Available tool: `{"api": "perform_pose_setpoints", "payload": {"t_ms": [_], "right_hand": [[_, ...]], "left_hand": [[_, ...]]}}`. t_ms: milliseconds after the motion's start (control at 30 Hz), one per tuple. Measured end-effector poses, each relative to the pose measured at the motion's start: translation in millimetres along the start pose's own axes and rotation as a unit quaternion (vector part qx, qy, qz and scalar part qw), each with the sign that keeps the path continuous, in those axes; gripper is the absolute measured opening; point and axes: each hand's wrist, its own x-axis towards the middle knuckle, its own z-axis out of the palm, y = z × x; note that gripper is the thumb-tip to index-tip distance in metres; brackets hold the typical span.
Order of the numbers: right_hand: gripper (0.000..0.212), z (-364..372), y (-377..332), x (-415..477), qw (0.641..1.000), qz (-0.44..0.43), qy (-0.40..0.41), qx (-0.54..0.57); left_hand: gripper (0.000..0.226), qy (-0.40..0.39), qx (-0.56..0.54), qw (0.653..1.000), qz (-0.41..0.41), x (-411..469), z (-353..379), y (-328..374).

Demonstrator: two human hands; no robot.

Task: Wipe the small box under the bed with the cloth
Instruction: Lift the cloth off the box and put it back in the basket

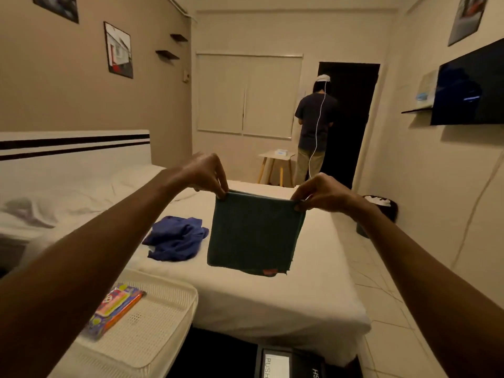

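A dark green cloth (253, 233) hangs folded in the air above the white bed (272, 301). My left hand (206, 173) pinches its top left corner and my right hand (323, 193) pinches its top right corner. A small red tag shows at the cloth's lower edge. A dark box-like thing (289, 362) with a "PUSH" label sits at the bottom of the view, at the foot of the bed; whether it is the small box I cannot tell.
A crumpled blue garment (176, 238) lies on the bed. A white perforated tray (141, 326) with a colourful packet (114, 309) sits at lower left. A person (313, 126) stands with their back to me by a dark doorway. A bin (381, 211) stands right of the bed.
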Motion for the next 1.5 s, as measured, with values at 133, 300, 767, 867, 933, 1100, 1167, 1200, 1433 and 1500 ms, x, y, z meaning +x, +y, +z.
{"api": "perform_pose_setpoints", "payload": {"t_ms": [133, 300, 767, 867, 933, 1100, 1167, 1200, 1433, 1500], "right_hand": [[0.016, 42.4, -8.7, 34.0, 0.998, 0.005, -0.033, 0.061], [0.024, 106.2, -21.7, 68.6, 0.995, 0.0, -0.039, 0.093], [0.018, 258.5, -102.9, 76.1, 0.99, -0.041, -0.02, 0.137], [0.016, 287.3, -124.1, 65.8, 0.989, -0.044, -0.039, 0.136], [0.015, 303.6, -136.4, 58.3, 0.988, -0.038, -0.052, 0.144], [0.018, 336.2, -155.1, 40.9, 0.987, -0.011, -0.077, 0.142], [0.018, 348.8, -158.2, 36.3, 0.985, -0.003, -0.103, 0.136], [0.017, 354.0, -158.7, 35.5, 0.985, -0.001, -0.115, 0.132], [0.017, 388.5, -140.3, 53.6, 0.982, 0.046, -0.121, 0.134], [0.016, 403.0, -129.8, 61.4, 0.982, 0.074, -0.137, 0.108]], "left_hand": [[0.016, -0.007, 0.021, 1.0, -0.019, -6.3, 9.6, -41.5], [0.021, 0.039, 0.068, 0.995, -0.058, -12.8, 29.8, -102.6], [0.022, 0.08, 0.064, 0.975, -0.196, -86.8, 67.2, -229.7], [0.019, 0.085, 0.048, 0.97, -0.221, -108.4, 75.6, -244.7], [0.016, 0.095, 0.044, 0.965, -0.242, -121.4, 84.9, -255.7], [0.011, 0.092, 0.016, 0.957, -0.273, -149.3, 117.1, -286.2], [0.01, 0.065, 0.001, 0.959, -0.277, -157.0, 125.7, -299.6], [0.01, 0.048, -0.011, 0.96, -0.275, -158.7, 126.9, -306.4], [0.012, -0.048, -0.066, 0.965, -0.25, -139.3, 141.3, -345.8], [0.015, -0.065, -0.065, 0.961, -0.261, -123.0, 168.3, -353.2]]}}
